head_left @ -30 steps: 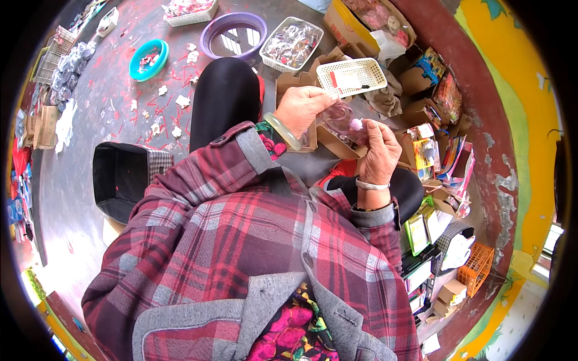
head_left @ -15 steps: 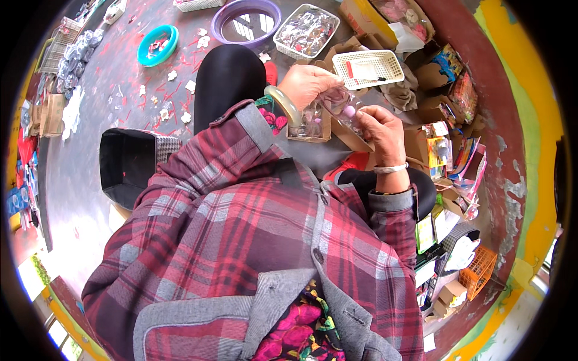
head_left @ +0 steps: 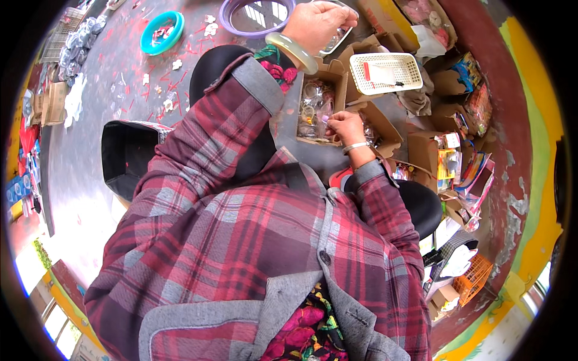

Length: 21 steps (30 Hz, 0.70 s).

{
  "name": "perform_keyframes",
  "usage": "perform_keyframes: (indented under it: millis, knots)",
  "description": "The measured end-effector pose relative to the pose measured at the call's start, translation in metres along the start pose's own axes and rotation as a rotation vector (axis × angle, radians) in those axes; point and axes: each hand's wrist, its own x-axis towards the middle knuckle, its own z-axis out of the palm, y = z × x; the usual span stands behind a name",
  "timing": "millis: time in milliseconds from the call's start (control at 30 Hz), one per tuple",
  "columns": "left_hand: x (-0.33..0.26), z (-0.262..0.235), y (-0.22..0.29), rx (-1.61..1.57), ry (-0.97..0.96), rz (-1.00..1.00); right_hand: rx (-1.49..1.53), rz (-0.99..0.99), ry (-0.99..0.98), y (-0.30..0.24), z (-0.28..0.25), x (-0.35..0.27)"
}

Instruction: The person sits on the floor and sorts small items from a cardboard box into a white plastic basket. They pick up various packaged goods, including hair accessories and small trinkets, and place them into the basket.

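My left hand [head_left: 319, 27], with a pale bangle at its wrist, is stretched out above the white basket [head_left: 335, 47] at the top. Its fingers are curled together, and what they hold, if anything, is hidden. My right hand [head_left: 348, 128] is closed in a pinch on a small lilac piece [head_left: 326, 119]. This hand is over the right side of an open cardboard box [head_left: 332, 77], which contains clear, round-looking plastic pieces [head_left: 312, 108]. A second open box [head_left: 385, 129] with clear pieces stands right beside that hand.
A cream basket [head_left: 385, 89] holding a red-handled tool sits beyond my right hand. Purple [head_left: 226, 24] and turquoise [head_left: 143, 42] basins stand on the floor, among scattered white and red scraps. Packed boxes line the right wall. A black-lined bin [head_left: 123, 156] is at my left.
My hands have separated from the clear plastic item they held together. The left has moved up and away over the white basket. The right has moved lower left to the box with the lilac piece.
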Motion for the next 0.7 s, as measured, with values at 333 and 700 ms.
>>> perform_keyframes:
  millis: [333, 700]
  knots:
    - [-0.006, 0.012, -0.004, 0.292, -0.02, -0.115, -0.367, 0.319, -0.264, -0.004, -0.005, 0.022]
    - [-0.007, 0.041, -0.015, 0.267, -0.105, -0.128, -0.775, -0.469, -0.509, 0.0, -0.031, 0.039]
